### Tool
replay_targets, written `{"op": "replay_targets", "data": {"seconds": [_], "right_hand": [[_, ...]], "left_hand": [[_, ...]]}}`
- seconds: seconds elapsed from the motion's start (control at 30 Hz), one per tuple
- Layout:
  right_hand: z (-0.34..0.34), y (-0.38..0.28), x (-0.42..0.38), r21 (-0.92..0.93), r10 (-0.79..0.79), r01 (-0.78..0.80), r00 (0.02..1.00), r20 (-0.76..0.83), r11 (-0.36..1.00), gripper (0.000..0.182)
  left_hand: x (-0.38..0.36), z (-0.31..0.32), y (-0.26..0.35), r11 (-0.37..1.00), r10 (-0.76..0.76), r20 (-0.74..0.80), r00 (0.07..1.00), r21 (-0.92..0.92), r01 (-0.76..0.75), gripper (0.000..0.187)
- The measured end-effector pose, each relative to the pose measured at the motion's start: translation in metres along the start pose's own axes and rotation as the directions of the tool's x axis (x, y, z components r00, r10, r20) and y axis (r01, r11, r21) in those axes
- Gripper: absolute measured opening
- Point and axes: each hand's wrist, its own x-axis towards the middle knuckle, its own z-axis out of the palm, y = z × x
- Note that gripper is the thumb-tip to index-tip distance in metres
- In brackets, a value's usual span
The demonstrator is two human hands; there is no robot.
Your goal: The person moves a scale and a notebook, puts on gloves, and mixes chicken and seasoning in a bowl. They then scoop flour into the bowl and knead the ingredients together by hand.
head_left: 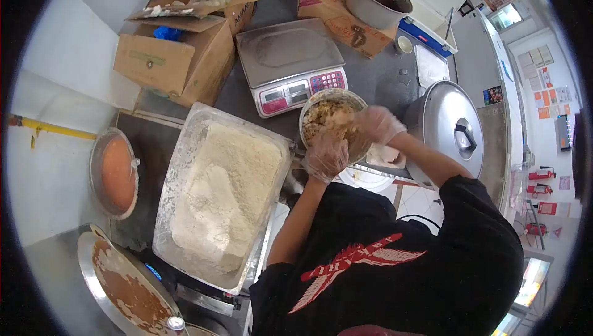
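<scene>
A round metal bowl (pixel 306 111) holds a chunky brown and yellowish mixture (pixel 324 115), with a paler, blurred patch near its middle. My left hand (pixel 327 160), in a clear plastic glove, lies over the bowl's near rim and appears closed on it. Above the bowl's right side is my right hand (pixel 378 124), also gloved; motion smears its fingers, so what they hold cannot be made out. Left of the bowl, a large clear tub (pixel 162 212) contains pale flour-like powder (pixel 225 191).
A digital scale (pixel 290 51) stands behind the bowl. Cardboard boxes (pixel 167 64) sit back left. A large lidded pot (pixel 451 129) is at right. At left are a pan of orange liquid (pixel 117 175) and a wide pan of brown liquid (pixel 130 286), near a blue flame.
</scene>
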Motion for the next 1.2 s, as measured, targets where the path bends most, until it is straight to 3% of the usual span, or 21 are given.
{"op": "replay_targets", "data": {"seconds": [0.07, 0.17, 0.27, 0.33, 0.37, 0.4, 0.47, 0.57, 0.67, 0.7, 0.8, 0.9, 1.0, 1.03, 1.1, 1.13, 1.2], "right_hand": [[-0.04, 0.008, 0.012, -0.017, 0.18, -0.179, 0.977, 0.111, 0.984, 0.014], [-0.012, 0.003, 0.045, -0.027, 0.254, -0.254, 0.945, 0.204, 0.967, 0.013], [0.069, 0.018, 0.089, 0.125, 0.086, -0.092, 0.995, 0.052, 0.988, 0.017], [0.086, 0.036, 0.118, 0.134, -0.122, 0.095, 0.97, 0.212, 0.986, 0.02], [0.095, 0.04, 0.121, 0.199, -0.171, 0.128, 0.962, 0.212, 0.971, 0.021], [0.101, 0.043, 0.123, 0.264, -0.219, 0.16, 0.953, 0.211, 0.951, 0.022], [0.118, 0.042, 0.111, 0.491, -0.185, 0.133, 0.981, 0.06, 0.861, 0.022], [0.105, 0.034, 0.09, 0.68, -0.283, 0.145, 0.954, 0.096, 0.719, 0.023], [0.032, 0.03, 0.073, 0.463, -0.464, 0.28, 0.813, 0.351, 0.841, 0.028], [-0.001, 0.029, 0.068, 0.458, -0.528, 0.388, 0.817, 0.23, 0.8, 0.02], [-0.02, 0.017, 0.082, 0.184, -0.258, 0.215, 0.931, 0.258, 0.959, 0.026], [-0.024, -0.003, 0.09, 0.149, -0.004, -0.041, 0.957, 0.289, 0.988, 0.024], [0.062, 0.008, 0.096, 0.077, -0.012, -0.006, 0.972, 0.234, 0.997, 0.02], [0.06, 0.019, 0.102, -0.015, -0.156, 0.171, 0.926, 0.345, 0.985, 0.017], [0.059, 0.032, 0.11, -0.1, -0.37, 0.507, 0.737, 0.565, 0.856, 0.017], [0.063, 0.045, 0.115, -0.057, -0.399, 0.555, 0.661, 0.635, 0.83, 0.017], [0.074, 0.059, 0.104, 0.08, -0.388, 0.487, 0.575, 0.721, 0.87, 0.016]], "left_hand": [[0.006, -0.003, 0.002, 0.998, -0.063, 0.034, 0.997, -0.022, 0.064, 0.021], [0.006, -0.011, 0.008, 0.995, -0.097, 0.078, 0.992, -0.021, 0.099, 0.021], [0.009, -0.005, 0.009, 0.993, -0.081, 0.08, 0.994, -0.075, 0.087, 0.02], [0.005, -0.002, 0.008, 0.989, -0.074, 0.097, 0.993, -0.121, 0.086, 0.018], [0.001, -0.002, 0.008, 0.986, -0.072, 0.115, 0.991, -0.139, 0.088, 0.016], [0.005, -0.001, 0.006, 0.984, -0.063, 0.122, 0.991, -0.158, 0.082, 0.014], [0.003, -0.004, 0.006, 0.982, -0.077, 0.142, 0.987, -0.161, 0.1, 0.011], [-0.004, -0.004, 0.007, 0.97, -0.137, 0.139, 0.981, -0.182, 0.161, 0.013], [0.003, -0.003, 0.008, 0.979, -0.138, 0.114, 0.984, -0.135, 0.153, 0.018], [0.003, -0.005, 0.009, 0.984, -0.137, 0.112, 0.984, -0.102, 0.148, 0.02], [0.003, -0.012, 0.012, 0.991, -0.131, 0.158, 0.979, 0.014, 0.131, 0.019], [-0.004, 0.002, 0.013, 0.989, -0.144, 0.116, 0.983, 0.051, 0.139, 0.02], [-0.004, 0.015, 0.013, 0.99, -0.124, -0.076, 0.989, 0.064, 0.128, 0.023], [-0.002, 0.018, 0.014, 0.99, -0.137, -0.073, 0.988, 0.032, 0.14, 0.023], [-0.008, 0.019, 0.014, 0.989, -0.146, -0.033, 0.989, -0.033, 0.145, 0.023], [-0.007, 0.016, 0.014, 0.988, -0.152, -0.018, 0.988, 0.003, 0.152, 0.022], [-0.007, 0.011, 0.015, 0.984, -0.168, 0.01, 0.986, 0.065, 0.167, 0.021]]}}
